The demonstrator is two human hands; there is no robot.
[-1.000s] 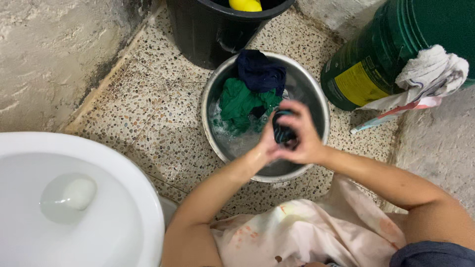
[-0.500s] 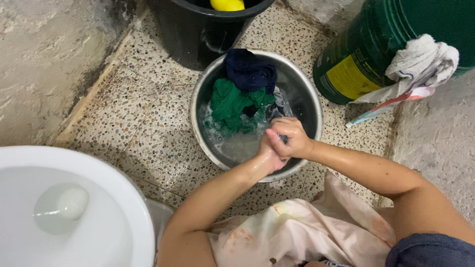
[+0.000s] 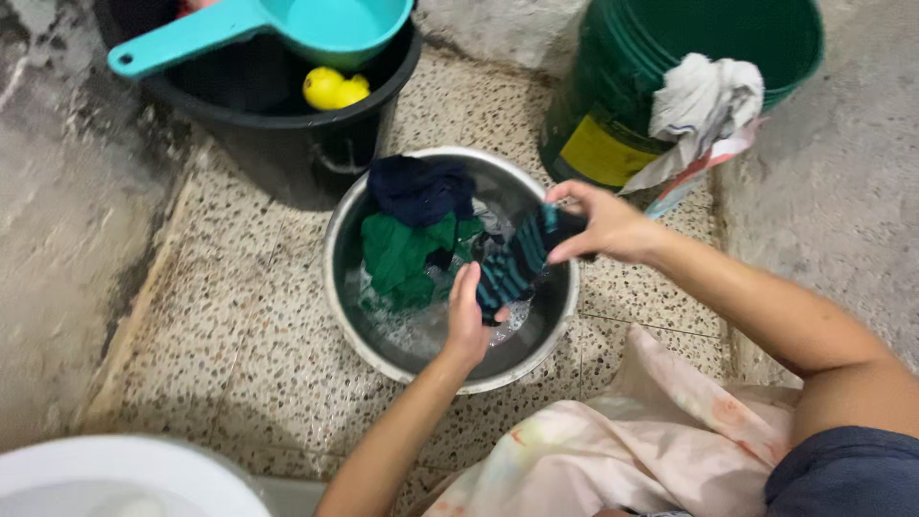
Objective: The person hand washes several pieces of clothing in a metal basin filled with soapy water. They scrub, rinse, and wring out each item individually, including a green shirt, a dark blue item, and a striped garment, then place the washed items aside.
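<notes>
- I'm pinching the upper end of a striped sock (image 3: 515,258) in my right hand (image 3: 601,225), thumb and fingers closed tight on the fabric.
- My left hand (image 3: 465,321) is gripping its lower end, fingers curled round it from below.
- The sock is stretching taut between the two hands, its long axis running on a slant from the lower left up to the upper right, with the higher end pointing toward the green bucket (image 3: 670,86).
- It's hanging just above the soapy water in the metal basin (image 3: 450,375), over the basin's right half.
- A green cloth (image 3: 402,254) and a navy cloth (image 3: 419,190) are lying heaped in the basin's far left part, the navy one draping over the rim.
- A white rag (image 3: 704,96) is hanging over the green bucket's edge.
- A black tub (image 3: 287,115) is standing beyond the basin, with a teal scoop (image 3: 287,24) resting across it and something yellow (image 3: 335,89) inside.
</notes>
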